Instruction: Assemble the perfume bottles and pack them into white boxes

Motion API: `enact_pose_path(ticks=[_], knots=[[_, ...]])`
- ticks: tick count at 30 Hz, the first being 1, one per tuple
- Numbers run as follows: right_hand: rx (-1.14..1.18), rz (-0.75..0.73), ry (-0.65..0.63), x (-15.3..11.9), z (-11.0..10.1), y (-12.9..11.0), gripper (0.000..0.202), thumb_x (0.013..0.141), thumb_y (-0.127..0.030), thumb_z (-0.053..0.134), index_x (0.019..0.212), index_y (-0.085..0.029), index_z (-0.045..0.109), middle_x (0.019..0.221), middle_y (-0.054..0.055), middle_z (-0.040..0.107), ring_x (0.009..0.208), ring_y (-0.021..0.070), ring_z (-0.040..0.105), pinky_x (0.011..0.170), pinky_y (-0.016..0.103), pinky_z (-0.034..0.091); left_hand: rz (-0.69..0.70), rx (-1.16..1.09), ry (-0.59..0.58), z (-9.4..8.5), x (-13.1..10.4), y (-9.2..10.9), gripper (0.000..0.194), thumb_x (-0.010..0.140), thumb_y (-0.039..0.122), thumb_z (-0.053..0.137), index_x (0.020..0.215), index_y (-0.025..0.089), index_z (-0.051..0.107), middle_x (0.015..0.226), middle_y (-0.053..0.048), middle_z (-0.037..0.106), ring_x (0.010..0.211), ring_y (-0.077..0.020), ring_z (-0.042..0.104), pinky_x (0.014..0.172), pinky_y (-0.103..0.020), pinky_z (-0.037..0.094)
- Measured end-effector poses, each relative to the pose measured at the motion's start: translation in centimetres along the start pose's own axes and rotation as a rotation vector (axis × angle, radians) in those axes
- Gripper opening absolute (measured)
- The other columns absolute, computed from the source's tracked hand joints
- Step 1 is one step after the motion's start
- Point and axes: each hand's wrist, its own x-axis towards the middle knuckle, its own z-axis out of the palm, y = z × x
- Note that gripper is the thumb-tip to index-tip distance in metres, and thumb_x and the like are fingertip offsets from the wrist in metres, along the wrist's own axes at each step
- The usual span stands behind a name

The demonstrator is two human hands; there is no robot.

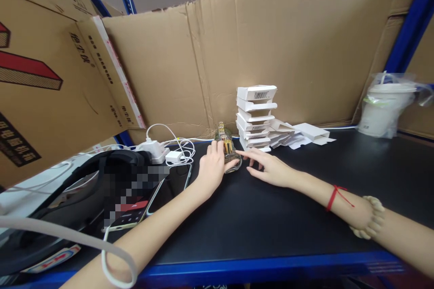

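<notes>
A small gold-coloured object (pixel 228 146) with clear, shiny material around it sits at the middle of the black table, close to the cardboard back wall. I cannot make out its exact kind. My left hand (pixel 210 166) is closed round its left side, the fingers behind and the thumb across the front. From the right, my right hand (pixel 269 168) reaches toward it with fingers apart. The index fingertip is at the object's right edge; whether it touches I cannot tell. Just behind, white cardboard boxes (pixel 256 115) are stacked in an uneven pile.
Flattened white cartons (pixel 310 133) lie right of the stack. A bagged white cup (pixel 384 106) stands at the back right. Left of my arm are phones (pixel 172 183), a black headset (pixel 84 189), a white charger (pixel 152 150) and cables. Cardboard walls (pixel 288 54) enclose the back and left.
</notes>
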Motion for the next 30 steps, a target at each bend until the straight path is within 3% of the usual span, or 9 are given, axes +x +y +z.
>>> enact_pose_path(ticks=[4,7,13,16,18,22,24,27,30], knots=[[-0.273,-0.077,0.128,0.0,-1.7,-0.1,0.028,0.084,-0.022,0.042,0.105,-0.018,0.059,0.108,0.01,0.053,0.07,0.0117,0.058,0.062,0.029,0.053,0.026,0.014,0.094,0.7,0.0,-0.4,0.055,0.074,0.053,0.058,0.104,0.009,0.048,0.093,-0.014,0.059,0.086,-0.0239,0.06,0.062,-0.027,0.048],[-0.351,-0.042,0.25,-0.1,-2.8,0.3,0.022,0.082,-0.022,0.044,0.096,-0.019,0.061,0.112,0.01,0.051,0.072,0.0127,0.059,0.058,0.026,0.053,0.046,-0.047,0.141,1.0,0.1,-0.8,0.052,0.074,0.049,0.061,0.103,0.01,0.045,0.092,-0.012,0.059,0.085,-0.0229,0.06,0.062,-0.027,0.049],[-0.488,0.042,0.486,-0.3,-4.2,1.2,0.026,0.081,-0.023,0.047,0.102,-0.017,0.062,0.122,0.015,0.042,0.089,0.0207,0.057,0.05,0.026,0.052,0.144,-0.156,0.448,0.8,-0.5,-0.1,0.062,0.072,0.029,0.067,0.118,0.009,0.031,0.116,-0.021,0.047,0.106,-0.0287,0.05,0.08,-0.037,0.045],[-0.498,0.031,0.485,-0.3,-4.4,1.4,0.035,0.081,-0.021,0.046,0.114,-0.017,0.058,0.129,0.016,0.038,0.094,0.0219,0.056,0.052,0.027,0.054,0.238,-0.22,0.507,0.0,-1.2,1.2,0.041,0.08,0.02,0.052,0.116,0.011,0.035,0.12,-0.022,0.042,0.113,-0.0292,0.044,0.088,-0.041,0.039],[-0.495,0.029,0.457,-0.3,-4.3,1.7,0.038,0.082,-0.02,0.045,0.118,-0.017,0.056,0.134,0.016,0.034,0.096,0.0223,0.056,0.055,0.029,0.055,0.385,-0.294,0.44,-0.5,-1.6,2.0,0.028,0.083,0.021,0.044,0.111,0.014,0.043,0.12,-0.018,0.045,0.113,-0.0273,0.043,0.09,-0.04,0.037],[-0.552,0.044,0.393,-0.4,-4.1,2.4,0.039,0.083,-0.023,0.042,0.12,-0.017,0.054,0.138,0.014,0.034,0.102,0.0238,0.055,0.067,0.037,0.056,0.788,-0.405,0.122,-1.0,-2.0,2.7,0.018,0.086,0.021,0.038,0.092,0.015,0.054,0.112,-0.012,0.052,0.097,-0.02,0.05,0.08,-0.031,0.04],[-0.572,0.038,0.363,-0.5,-4.0,2.8,0.04,0.084,-0.024,0.041,0.121,-0.017,0.052,0.137,0.014,0.037,0.109,0.0247,0.052,0.075,0.04,0.055,0.806,-0.427,0.034,-0.8,-1.9,2.6,0.019,0.086,0.02,0.036,0.086,0.015,0.055,0.108,-0.01,0.054,0.091,-0.0181,0.051,0.077,-0.029,0.04],[-0.573,0.005,0.35,-0.5,-4.0,3.0,0.039,0.084,-0.023,0.04,0.121,-0.016,0.052,0.134,0.013,0.04,0.118,0.0251,0.047,0.083,0.041,0.052,0.721,-0.506,-0.019,-0.5,-1.8,2.4,0.017,0.086,0.02,0.038,0.083,0.015,0.054,0.106,-0.009,0.054,0.089,-0.0164,0.051,0.079,-0.029,0.04],[-0.56,-0.025,0.357,-0.5,-4.2,2.6,0.037,0.084,-0.022,0.041,0.118,-0.014,0.052,0.133,0.015,0.041,0.11,0.0241,0.052,0.075,0.036,0.055,0.676,-0.566,-0.089,-0.4,-1.7,2.3,0.013,0.084,0.019,0.041,0.083,0.016,0.053,0.098,-0.006,0.055,0.084,-0.0141,0.051,0.079,-0.027,0.039]])
